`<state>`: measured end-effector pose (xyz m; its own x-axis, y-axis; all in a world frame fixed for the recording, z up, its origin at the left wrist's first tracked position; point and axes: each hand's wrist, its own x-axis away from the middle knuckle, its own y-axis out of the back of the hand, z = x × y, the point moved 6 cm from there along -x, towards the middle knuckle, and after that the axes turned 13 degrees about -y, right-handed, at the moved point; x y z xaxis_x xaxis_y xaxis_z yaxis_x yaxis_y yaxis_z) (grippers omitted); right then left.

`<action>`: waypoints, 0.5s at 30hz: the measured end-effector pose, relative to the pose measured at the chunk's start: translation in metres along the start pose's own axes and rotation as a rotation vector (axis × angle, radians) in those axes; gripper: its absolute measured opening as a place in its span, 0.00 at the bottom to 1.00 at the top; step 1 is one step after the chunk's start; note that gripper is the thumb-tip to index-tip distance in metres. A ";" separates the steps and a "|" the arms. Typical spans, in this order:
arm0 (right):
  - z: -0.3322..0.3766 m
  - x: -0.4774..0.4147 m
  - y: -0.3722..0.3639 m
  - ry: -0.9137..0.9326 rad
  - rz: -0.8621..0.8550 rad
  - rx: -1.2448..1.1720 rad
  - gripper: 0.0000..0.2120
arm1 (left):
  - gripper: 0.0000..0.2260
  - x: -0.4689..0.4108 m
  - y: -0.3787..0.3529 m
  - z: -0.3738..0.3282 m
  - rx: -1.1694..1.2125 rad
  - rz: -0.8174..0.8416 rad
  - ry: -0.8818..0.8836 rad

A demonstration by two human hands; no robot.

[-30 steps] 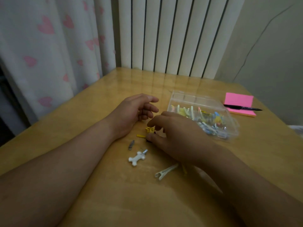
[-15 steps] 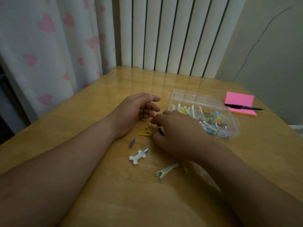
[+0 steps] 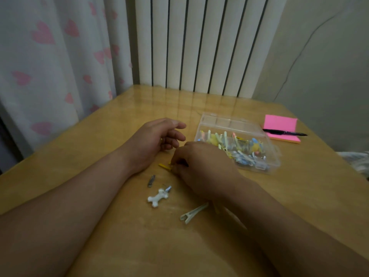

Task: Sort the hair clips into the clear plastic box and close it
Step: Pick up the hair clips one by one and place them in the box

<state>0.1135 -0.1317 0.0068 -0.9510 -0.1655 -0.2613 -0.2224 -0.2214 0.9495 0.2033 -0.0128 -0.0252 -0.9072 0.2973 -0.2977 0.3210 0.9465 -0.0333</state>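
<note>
Right hand: palm down on the table, fingers curled, thumb and fingertips pinching one end of the yellow clip.
Yellow clip: flat on the wood, sticking out to the left of the right fingertips.
Left hand: lies on its side just left of the right, fingers loosely curled, holding nothing.
Loose clips: a small metal clip, a bone clip and a pale clip lie between the forearms.
Box: open, just beyond the right hand, with sorted clips heaped in its near part.
Notepad: pink, right of the box, with a pen on it.
</note>
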 end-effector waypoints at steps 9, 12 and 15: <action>-0.102 -0.004 0.080 -0.329 -0.143 -0.311 0.03 | 0.15 0.001 -0.001 -0.001 -0.009 0.000 0.004; -0.157 0.000 0.082 -0.489 0.005 -0.147 0.03 | 0.15 0.000 -0.001 0.000 -0.010 0.000 0.001; -0.183 0.004 0.069 -0.585 0.152 -0.049 0.03 | 0.15 -0.001 -0.001 0.000 -0.012 0.002 -0.003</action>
<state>0.1335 -0.3237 0.0396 -0.9348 0.3540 0.0289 -0.0776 -0.2831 0.9560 0.2040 -0.0139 -0.0253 -0.9058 0.2989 -0.3003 0.3196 0.9473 -0.0211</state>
